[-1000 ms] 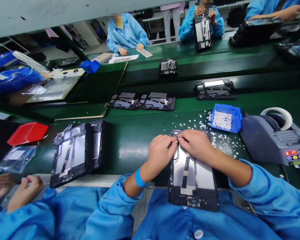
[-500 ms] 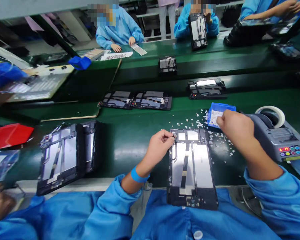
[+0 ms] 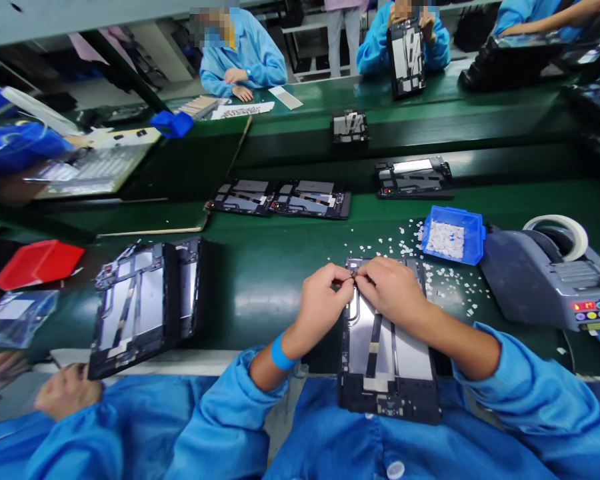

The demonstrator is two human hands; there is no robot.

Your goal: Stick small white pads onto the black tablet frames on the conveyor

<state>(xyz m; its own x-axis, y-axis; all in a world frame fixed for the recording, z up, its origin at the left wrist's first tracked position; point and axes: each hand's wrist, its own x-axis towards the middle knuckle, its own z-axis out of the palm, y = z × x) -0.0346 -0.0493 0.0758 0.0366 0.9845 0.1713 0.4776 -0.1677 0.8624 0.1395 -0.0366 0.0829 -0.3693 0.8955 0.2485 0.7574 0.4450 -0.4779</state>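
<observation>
Tablet [image 3: 405, 343]: lies below left hand [image 3: 325, 300] and right hand [image 3: 393, 287], silver inside upward, near end over the edge of the bench [image 3: 245, 287]. Far out from the left hand, a red bin [image 3: 39, 263], with a clear bag [image 3: 20, 317] just on the near side; a co-worker's hand [image 3: 67, 393] lower down. Between these and the left hand, two propped-up tablets [image 3: 135, 300], one overlapping the other. Beyond the left hand, a pair of flat tablets [image 3: 243, 198].

Left hand: thumb and forefinger drawn together at the tablet's upper left corner, seemingly pinching a tiny dark part [image 3: 353, 274], as half a second ago. Right hand: over at the blue bin [image 3: 474, 235] half a second ago, now back at that corner, fingers curled, tips meeting the left hand's or nearly. Cannot tell whether pinching anything; too small, partly hidden. Probably means a fetch finished and close fitting at the corner resumed.

To the right of the right hand, white pieces [image 3: 445, 240] heaped in the blue bin and loose on the bench; farther right, a tape dispenser [image 3: 520, 280].
</observation>
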